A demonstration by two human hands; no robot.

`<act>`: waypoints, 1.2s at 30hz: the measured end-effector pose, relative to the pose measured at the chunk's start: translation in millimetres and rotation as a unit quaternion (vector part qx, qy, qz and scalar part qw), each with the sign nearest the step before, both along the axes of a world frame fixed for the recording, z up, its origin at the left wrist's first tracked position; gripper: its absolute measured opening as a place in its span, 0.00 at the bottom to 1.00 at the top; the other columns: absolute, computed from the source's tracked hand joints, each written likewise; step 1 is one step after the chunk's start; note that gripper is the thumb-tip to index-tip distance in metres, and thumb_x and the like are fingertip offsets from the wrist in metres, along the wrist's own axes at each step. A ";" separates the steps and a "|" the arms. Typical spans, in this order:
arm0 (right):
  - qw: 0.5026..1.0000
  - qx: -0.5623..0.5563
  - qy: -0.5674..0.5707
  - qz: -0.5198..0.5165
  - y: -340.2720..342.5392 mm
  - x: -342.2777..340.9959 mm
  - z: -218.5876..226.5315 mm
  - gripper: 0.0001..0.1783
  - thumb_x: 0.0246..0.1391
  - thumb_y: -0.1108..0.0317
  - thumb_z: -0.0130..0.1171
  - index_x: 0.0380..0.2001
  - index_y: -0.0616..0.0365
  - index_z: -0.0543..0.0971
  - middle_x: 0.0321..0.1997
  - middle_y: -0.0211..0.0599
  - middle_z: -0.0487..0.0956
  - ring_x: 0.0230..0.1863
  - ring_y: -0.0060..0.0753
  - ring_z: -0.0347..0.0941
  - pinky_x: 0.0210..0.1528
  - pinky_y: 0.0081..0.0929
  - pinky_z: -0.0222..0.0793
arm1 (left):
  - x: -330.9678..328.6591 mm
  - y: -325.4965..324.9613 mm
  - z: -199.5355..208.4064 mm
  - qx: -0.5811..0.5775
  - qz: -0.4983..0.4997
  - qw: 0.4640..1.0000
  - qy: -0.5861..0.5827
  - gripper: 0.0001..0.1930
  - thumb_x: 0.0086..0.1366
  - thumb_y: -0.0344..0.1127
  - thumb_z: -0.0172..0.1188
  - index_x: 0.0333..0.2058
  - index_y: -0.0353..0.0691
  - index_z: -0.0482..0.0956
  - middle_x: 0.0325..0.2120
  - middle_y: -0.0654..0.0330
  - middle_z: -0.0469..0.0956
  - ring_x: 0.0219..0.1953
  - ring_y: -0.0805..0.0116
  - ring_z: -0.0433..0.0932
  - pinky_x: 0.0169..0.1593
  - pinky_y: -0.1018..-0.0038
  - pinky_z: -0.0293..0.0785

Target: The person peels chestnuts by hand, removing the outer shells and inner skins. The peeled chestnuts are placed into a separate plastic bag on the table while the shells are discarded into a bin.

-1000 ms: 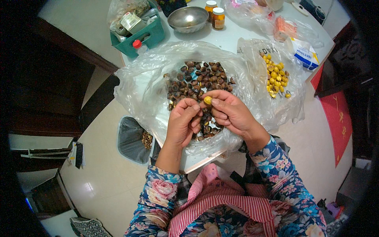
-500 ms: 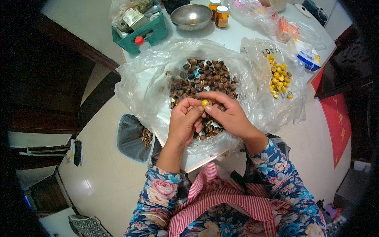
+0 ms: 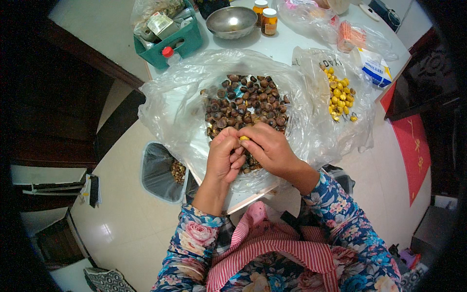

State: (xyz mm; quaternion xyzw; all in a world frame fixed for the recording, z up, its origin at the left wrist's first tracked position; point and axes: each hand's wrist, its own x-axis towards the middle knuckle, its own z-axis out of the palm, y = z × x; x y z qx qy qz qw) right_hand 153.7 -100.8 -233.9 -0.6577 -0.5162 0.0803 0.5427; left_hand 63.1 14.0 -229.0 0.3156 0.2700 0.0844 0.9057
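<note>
A yellow peeled chestnut [image 3: 244,138] is pinched between the fingertips of both hands. My left hand [image 3: 224,155] has its fingers curled against it, and my right hand [image 3: 267,148] grips it from the other side. Both are held over a heap of brown, unpeeled chestnuts [image 3: 245,103], which lies on a clear plastic bag [image 3: 170,107] spread across the table. The hands cover the near part of the heap. To the right, several yellow peeled chestnuts [image 3: 340,97] rest on a second plastic bag [image 3: 311,136].
A lined bin [image 3: 158,177] with shells in it stands below the table's left edge. Along the back are a green basket [image 3: 187,46], a red-capped bottle [image 3: 170,56], a metal bowl [image 3: 231,22] and two amber jars [image 3: 269,22]. A white-and-blue packet [image 3: 374,68] lies at the right.
My hands have closed together more around the chestnut and sit slightly lower and to the left. Less of the chestnut shows. The whole view has shifted a little.
</note>
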 end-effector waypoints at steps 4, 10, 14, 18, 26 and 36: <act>1.000 0.004 -0.020 -0.001 1.9 -0.3 -3.8 0.13 0.51 0.73 0.51 0.41 0.63 0.72 0.31 0.44 0.70 0.33 0.44 0.68 0.35 0.32 0.65 | -0.9 0.5 -2.4 -0.021 0.012 1.000 -0.005 0.04 0.52 0.24 0.44 0.24 0.42 0.65 0.15 0.68 0.63 0.09 0.84 0.52 0.09 0.88 0.49; 1.000 0.008 -0.022 0.007 3.5 1.1 -4.5 0.13 0.51 0.72 0.52 0.41 0.63 0.72 0.31 0.44 0.70 0.33 0.44 0.68 0.35 0.33 0.65 | -2.9 0.7 -0.1 -0.019 0.019 1.000 -0.009 0.05 0.52 0.23 0.44 0.24 0.43 0.64 0.16 0.68 0.63 0.09 0.84 0.52 0.10 0.87 0.50; 1.000 0.006 -0.021 0.017 2.3 4.1 -2.3 0.12 0.51 0.72 0.52 0.40 0.63 0.72 0.32 0.44 0.71 0.33 0.44 0.68 0.35 0.32 0.65 | -2.6 -2.4 3.0 0.008 0.025 1.000 -0.010 0.06 0.52 0.22 0.44 0.25 0.43 0.64 0.16 0.68 0.63 0.10 0.83 0.54 0.11 0.86 0.51; 1.000 0.011 -0.005 0.004 3.8 7.0 -0.6 0.11 0.52 0.71 0.52 0.39 0.63 0.73 0.32 0.43 0.72 0.33 0.42 0.70 0.36 0.30 0.66 | 0.1 -7.2 5.1 0.030 0.048 0.998 -0.024 0.05 0.54 0.23 0.47 0.26 0.43 0.65 0.15 0.68 0.63 0.11 0.83 0.55 0.12 0.86 0.52; 0.974 -0.011 0.224 -0.038 6.4 5.5 -3.1 0.12 0.54 0.69 0.51 0.40 0.64 0.74 0.36 0.40 0.76 0.37 0.31 0.72 0.40 0.24 0.66 | 6.1 -12.5 8.0 0.154 0.063 0.986 0.020 0.05 0.58 0.28 0.55 0.32 0.36 0.69 0.17 0.66 0.67 0.13 0.82 0.63 0.14 0.84 0.63; 0.956 -0.036 0.291 -0.024 5.5 3.2 -11.2 0.13 0.56 0.69 0.50 0.41 0.65 0.74 0.38 0.39 0.76 0.39 0.27 0.71 0.42 0.22 0.66 | 4.5 -13.5 5.8 0.341 0.044 0.936 0.070 0.09 0.55 0.29 0.59 0.31 0.32 0.69 0.19 0.61 0.73 0.14 0.80 0.69 0.15 0.83 0.65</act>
